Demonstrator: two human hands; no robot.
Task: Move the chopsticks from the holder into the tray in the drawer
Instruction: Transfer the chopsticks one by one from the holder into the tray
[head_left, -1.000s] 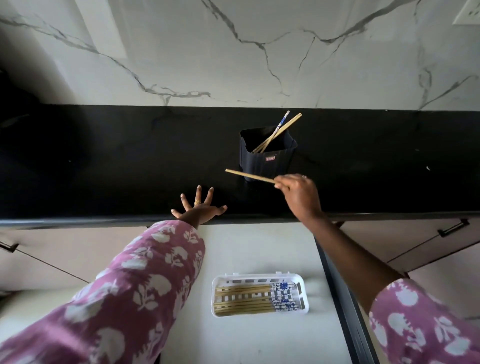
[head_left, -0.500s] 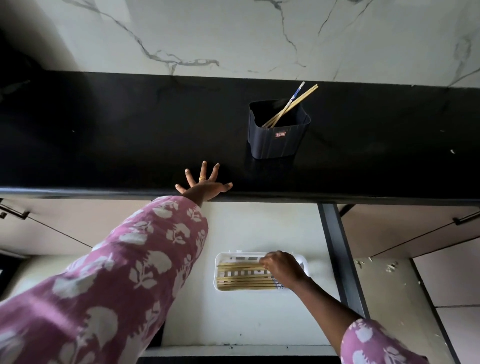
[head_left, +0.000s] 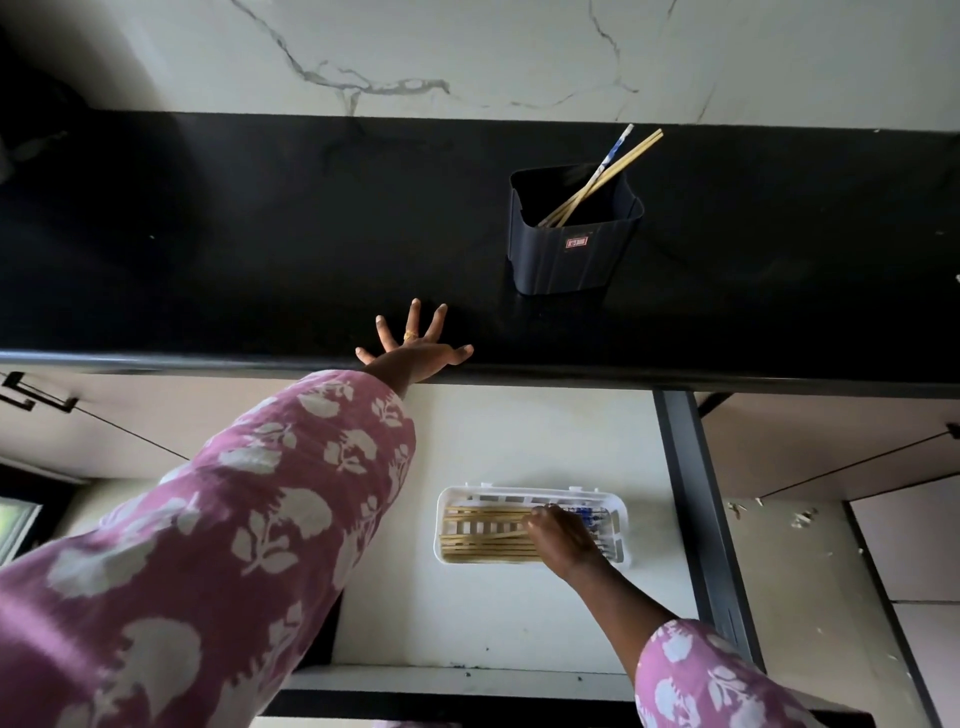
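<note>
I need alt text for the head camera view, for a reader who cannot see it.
The right hand rests on chopsticks in a white tray inside an open drawer. The left hand lies spread on the black counter, where a dark holder keeps a few more.

I see a glossy black countertop (head_left: 234, 249) under a white marble wall (head_left: 467, 47) run through with thin grey veins. On the counter the holder (head_left: 571, 254) is dark navy with a small red label, and in it lean pale bamboo-tan chopsticks (head_left: 621, 163) plus one patterned blue and white. My view of the left sleeve (head_left: 234, 519) shows mauve-pink cloth printed with white flowers; the right sleeve (head_left: 701, 680) carries the same print. A gold ring sits on the left hand (head_left: 415, 348). Below, the drawer (head_left: 493, 441) is cream-white inside, its tray (head_left: 452, 499) is white, and the sticks lying in it are tan with blue-and-white ends.
</note>
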